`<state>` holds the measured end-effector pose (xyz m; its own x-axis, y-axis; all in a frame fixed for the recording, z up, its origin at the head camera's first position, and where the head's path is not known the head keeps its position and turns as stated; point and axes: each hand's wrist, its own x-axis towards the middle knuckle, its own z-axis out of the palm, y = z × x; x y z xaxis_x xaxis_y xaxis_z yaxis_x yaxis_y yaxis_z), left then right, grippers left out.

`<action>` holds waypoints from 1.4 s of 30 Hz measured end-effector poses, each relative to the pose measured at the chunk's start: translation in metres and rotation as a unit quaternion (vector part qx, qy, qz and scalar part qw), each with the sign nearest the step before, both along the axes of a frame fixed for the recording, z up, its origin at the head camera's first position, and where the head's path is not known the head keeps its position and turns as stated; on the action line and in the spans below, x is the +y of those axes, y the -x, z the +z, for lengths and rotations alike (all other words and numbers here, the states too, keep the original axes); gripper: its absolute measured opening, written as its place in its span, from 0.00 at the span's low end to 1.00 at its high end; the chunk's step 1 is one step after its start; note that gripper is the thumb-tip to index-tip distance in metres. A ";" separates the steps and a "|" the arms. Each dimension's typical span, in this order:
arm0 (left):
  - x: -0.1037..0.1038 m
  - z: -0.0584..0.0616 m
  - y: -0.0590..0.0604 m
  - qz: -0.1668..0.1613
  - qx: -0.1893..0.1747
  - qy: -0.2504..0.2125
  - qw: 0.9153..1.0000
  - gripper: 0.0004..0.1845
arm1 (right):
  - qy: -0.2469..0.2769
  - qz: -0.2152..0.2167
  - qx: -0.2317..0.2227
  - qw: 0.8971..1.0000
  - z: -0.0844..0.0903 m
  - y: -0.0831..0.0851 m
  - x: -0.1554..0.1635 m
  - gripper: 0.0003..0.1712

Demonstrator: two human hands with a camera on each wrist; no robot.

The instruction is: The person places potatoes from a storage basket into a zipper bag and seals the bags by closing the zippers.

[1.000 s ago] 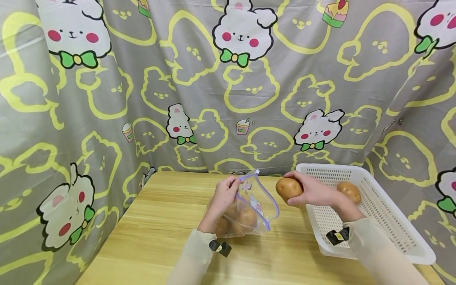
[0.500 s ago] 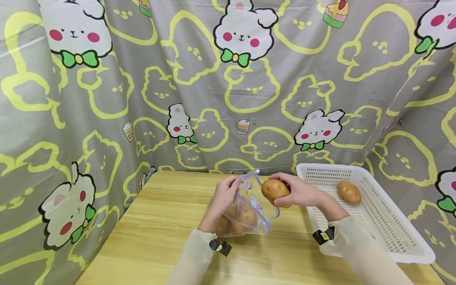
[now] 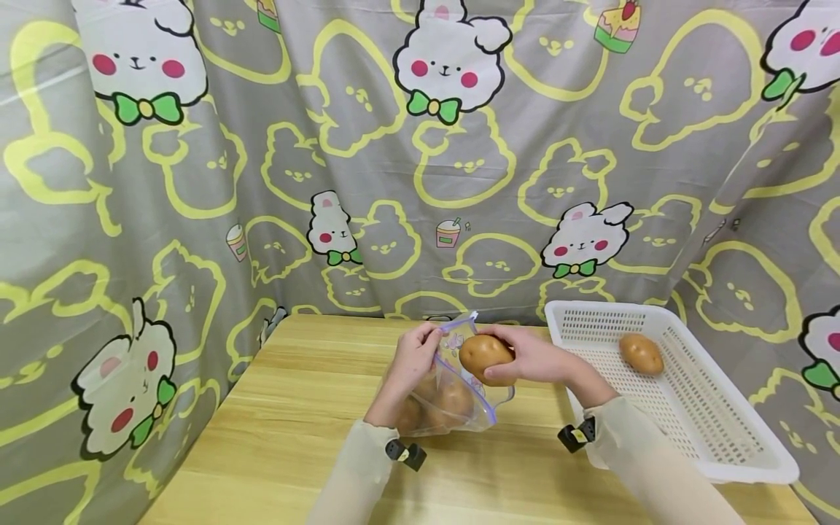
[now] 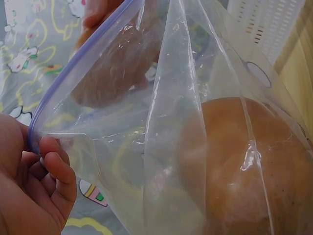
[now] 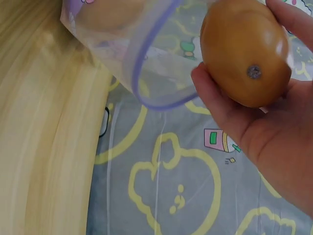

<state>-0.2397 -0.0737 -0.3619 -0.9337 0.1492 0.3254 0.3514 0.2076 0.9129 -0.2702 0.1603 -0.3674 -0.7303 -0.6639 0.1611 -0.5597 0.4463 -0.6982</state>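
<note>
A clear zip bag [image 3: 426, 419] with a purple zip rim stands on the table, its mouth spread and facing right. Potatoes [image 3: 453, 401] show through its film. My left hand [image 3: 415, 357] pinches the rim at the bag's upper left; in the left wrist view, thumb and fingers hold that purple edge. My right hand [image 3: 534, 354] grips a brown potato [image 3: 484, 355] right at the bag's mouth. The right wrist view has this potato [image 5: 244, 54] between thumb and fingers, beside the purple rim. Whether it touches the bag I cannot tell.
A white perforated basket [image 3: 735, 408] stands on the right of the table, with one potato [image 3: 642, 354] inside near its back. The wooden table [image 3: 282, 423] extends left of the bag. A patterned grey curtain [image 3: 459, 175] hangs behind and at both sides.
My right hand has carried the potato left, from beside the basket's edge to the bag's mouth. The left hand and bag have stayed in place.
</note>
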 end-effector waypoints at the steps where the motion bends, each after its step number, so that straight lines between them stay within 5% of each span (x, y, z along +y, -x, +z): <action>1: 0.000 -0.001 0.001 -0.001 0.002 -0.001 1.000 0.10 | 0.003 0.004 0.005 1.000 -0.001 0.001 -0.002 0.37; 5: -0.001 -0.009 0.008 -0.001 0.011 -0.007 1.000 0.10 | 0.008 0.020 0.028 0.999 -0.006 0.003 -0.008 0.38; 16: -0.001 -0.001 0.001 -0.004 0.018 0.005 1.000 0.10 | 0.011 -0.010 0.001 1.000 -0.014 0.003 -0.022 0.37; 26: 0.000 -0.002 0.002 -0.005 0.008 0.010 1.000 0.10 | -0.005 0.011 0.014 1.000 -0.020 0.003 -0.030 0.36; 42: 0.001 0.002 0.000 0.003 0.001 0.012 1.000 0.11 | -0.027 0.012 -0.037 0.999 -0.026 0.004 -0.036 0.39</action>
